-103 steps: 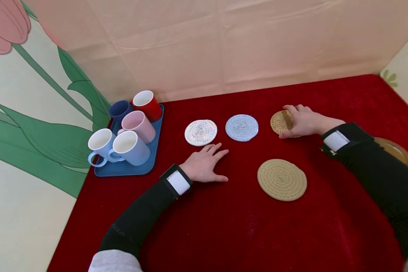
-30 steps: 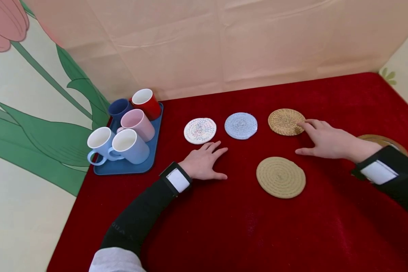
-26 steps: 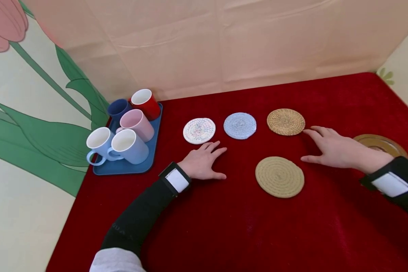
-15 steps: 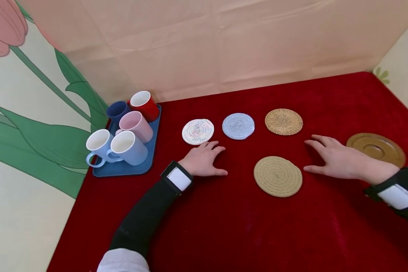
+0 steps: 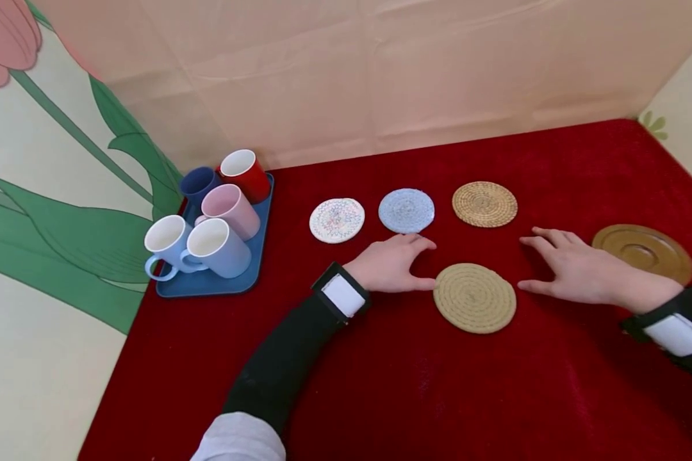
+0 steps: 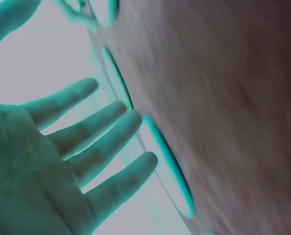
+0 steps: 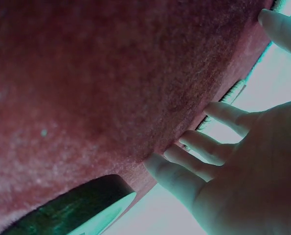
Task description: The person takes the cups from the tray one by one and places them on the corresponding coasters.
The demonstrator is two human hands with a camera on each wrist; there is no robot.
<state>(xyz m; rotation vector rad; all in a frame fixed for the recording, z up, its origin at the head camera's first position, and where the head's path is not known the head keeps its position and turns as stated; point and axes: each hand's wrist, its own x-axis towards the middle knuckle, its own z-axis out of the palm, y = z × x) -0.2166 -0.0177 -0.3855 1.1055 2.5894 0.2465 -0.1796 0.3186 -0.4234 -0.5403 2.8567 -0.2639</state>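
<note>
My left hand (image 5: 389,264) is over the red cloth with fingers spread, its thumb tip right at the left rim of a plain beige woven coaster (image 5: 475,298). Its fingertips lie just below a light blue round coaster (image 5: 406,210). On the other side of the beige coaster, my right hand (image 5: 576,266) holds nothing, its thumb and fingers parted. A tan wicker coaster (image 5: 484,204) lies beyond its fingertips. In the left wrist view the left hand's fingers (image 6: 106,142) are extended; in the right wrist view the right hand's fingers (image 7: 177,178) are extended too.
A white patterned coaster (image 5: 337,220) lies to the left of the blue one. At the left, a blue tray (image 5: 248,282) carries several mugs, including a red mug (image 5: 245,174) and a pink mug (image 5: 230,211). A brown round dish (image 5: 642,250) sits behind my right wrist.
My right hand let go of the wicker coaster and drew back toward the near right. In the last half second my left hand moved right, to the beige coaster's edge.
</note>
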